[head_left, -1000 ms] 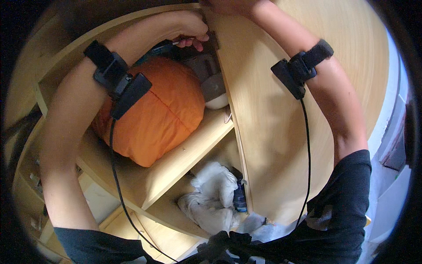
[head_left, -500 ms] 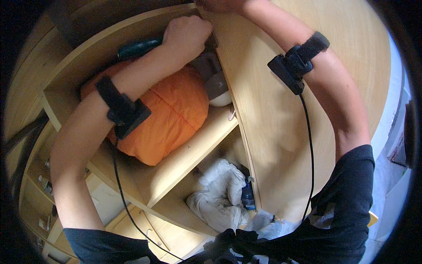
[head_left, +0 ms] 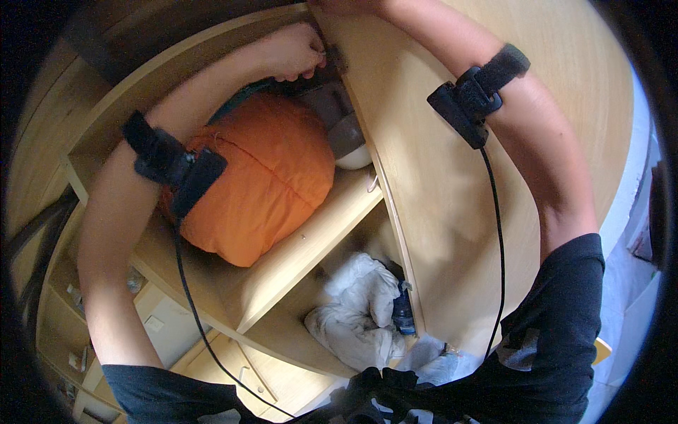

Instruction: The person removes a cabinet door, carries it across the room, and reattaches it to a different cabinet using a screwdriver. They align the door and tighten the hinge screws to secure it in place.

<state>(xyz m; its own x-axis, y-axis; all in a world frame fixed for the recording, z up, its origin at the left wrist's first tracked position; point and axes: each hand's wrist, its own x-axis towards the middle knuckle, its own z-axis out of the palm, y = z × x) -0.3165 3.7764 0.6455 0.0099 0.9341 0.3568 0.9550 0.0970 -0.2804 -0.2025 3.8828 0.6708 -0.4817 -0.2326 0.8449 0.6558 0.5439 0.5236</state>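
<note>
My left hand (head_left: 298, 54) is inside the upper compartment of a wooden cabinet, close to the inner edge of its door. The fingers are curled together beside a small dark fitting, seemingly a hinge (head_left: 337, 59), on that edge. Whatever they pinch is too small or hidden to make out. My right hand (head_left: 347, 6) is at the top of the wooden door (head_left: 452, 212), cut off by the picture's upper rim, its fingers out of sight. Below my left forearm lies a puffy orange fabric bundle (head_left: 265, 184), with a dark green item (head_left: 236, 101) partly hidden behind it.
A brown and white rounded object (head_left: 349, 145) sits between the bundle and the door. Under the shelf board (head_left: 304, 254) lie a crumpled white cloth (head_left: 357, 311) and a dark blue bottle (head_left: 403, 311). Black straps with cables cross both forearms. Open shelves stand at the left.
My left hand has shifted slightly left and turned, so its curled fingertips now show. The left forearm has moved up and left, uncovering more of the orange bundle. My right arm has barely moved.
</note>
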